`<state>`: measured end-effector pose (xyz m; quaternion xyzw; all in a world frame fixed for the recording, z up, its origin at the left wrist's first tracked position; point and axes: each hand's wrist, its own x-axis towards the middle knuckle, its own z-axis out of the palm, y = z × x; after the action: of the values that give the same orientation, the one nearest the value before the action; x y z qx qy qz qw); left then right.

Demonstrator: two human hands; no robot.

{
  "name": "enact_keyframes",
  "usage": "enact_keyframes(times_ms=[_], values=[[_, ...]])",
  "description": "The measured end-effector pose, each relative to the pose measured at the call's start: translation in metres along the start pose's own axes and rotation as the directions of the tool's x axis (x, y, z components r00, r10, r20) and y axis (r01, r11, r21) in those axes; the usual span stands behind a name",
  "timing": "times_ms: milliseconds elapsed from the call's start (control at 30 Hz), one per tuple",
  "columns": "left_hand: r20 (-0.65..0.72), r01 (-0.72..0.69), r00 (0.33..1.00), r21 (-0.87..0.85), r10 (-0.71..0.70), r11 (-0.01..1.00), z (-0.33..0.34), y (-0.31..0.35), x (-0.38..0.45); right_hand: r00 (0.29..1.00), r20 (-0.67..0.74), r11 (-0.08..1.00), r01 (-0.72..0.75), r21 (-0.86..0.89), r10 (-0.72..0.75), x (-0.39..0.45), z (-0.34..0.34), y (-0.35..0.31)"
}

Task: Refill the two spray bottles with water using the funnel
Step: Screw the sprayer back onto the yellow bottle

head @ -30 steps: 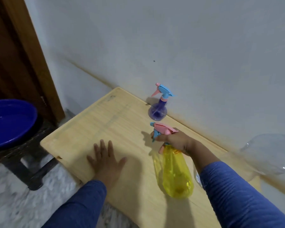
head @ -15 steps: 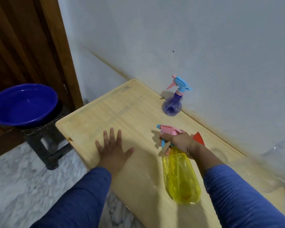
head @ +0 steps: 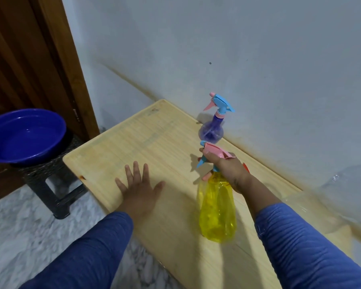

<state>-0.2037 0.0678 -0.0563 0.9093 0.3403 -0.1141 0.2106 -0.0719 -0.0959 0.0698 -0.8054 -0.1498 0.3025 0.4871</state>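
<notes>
A yellow spray bottle (head: 217, 211) with a pink and blue trigger head stands on the wooden table (head: 158, 142). My right hand (head: 227, 170) is closed around its neck and head. A small purple spray bottle (head: 212, 132) with a blue and pink head stands behind it, close to the wall. A sliver of the red funnel (head: 246, 167) shows just past my right hand, mostly hidden. My left hand (head: 140, 190) lies flat on the table with fingers spread, holding nothing.
A blue basin (head: 27, 136) with water sits on a dark stool (head: 50, 184) left of the table, beside a wooden door. A large clear plastic bottle (head: 346, 192), blurred, lies at the table's right end. The floor is grey marble.
The view has swung left and closer. My right hand keeps its grip on the yellow bottle's head, and the bottle stands more upright. My left hand stays flat on the table.
</notes>
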Motion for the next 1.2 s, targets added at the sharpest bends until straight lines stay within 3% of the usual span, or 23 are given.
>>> enact_keyframes(times_ms=[67,133,200,300,400,633,767,900,1067,1200], values=[[-0.080,-0.051,0.996,-0.098,0.043,0.994,0.000,0.010,-0.002,0.997,-0.043,0.996,0.060,0.069,-0.057,0.000,-0.002,-0.003],[-0.130,-0.210,0.975,-0.272,0.181,0.939,-0.001,0.025,-0.007,0.990,-0.093,0.986,0.116,0.123,-0.105,-0.002,-0.003,-0.010],[-0.116,-0.355,0.931,-0.500,0.345,0.790,-0.006,0.041,-0.015,0.977,-0.143,0.975,0.174,0.134,-0.155,-0.004,-0.003,-0.017],[-0.059,-0.404,0.867,-0.665,0.495,0.628,-0.025,0.064,-0.028,0.956,-0.199,0.951,0.250,0.182,-0.214,-0.010,-0.003,-0.029],[-0.073,-0.430,0.840,-0.694,0.538,0.578,-0.039,0.076,-0.033,0.939,-0.251,0.941,0.285,0.184,-0.236,-0.014,-0.002,-0.040],[-0.111,-0.453,0.840,-0.683,0.531,0.573,-0.059,0.083,-0.024,0.861,-0.423,0.898,0.393,0.201,-0.282,-0.024,-0.001,-0.047],[-0.155,-0.485,0.835,-0.658,0.527,0.575,-0.073,0.087,-0.019,0.834,-0.491,0.931,0.347,0.115,-0.250,-0.027,0.017,-0.026],[-0.184,-0.549,0.798,-0.615,0.573,0.567,-0.079,0.089,-0.006,0.745,-0.619,0.946,0.325,0.013,-0.247,-0.028,0.032,-0.022],[-0.199,-0.566,0.783,-0.621,0.589,0.542,-0.085,0.107,0.011,0.649,-0.733,0.945,0.325,0.028,-0.202,-0.018,0.031,-0.031],[-0.150,-0.578,0.741,-0.639,0.654,0.508,-0.088,0.127,0.030,0.623,-0.760,0.958,0.288,-0.001,-0.188,-0.009,0.011,-0.033]])
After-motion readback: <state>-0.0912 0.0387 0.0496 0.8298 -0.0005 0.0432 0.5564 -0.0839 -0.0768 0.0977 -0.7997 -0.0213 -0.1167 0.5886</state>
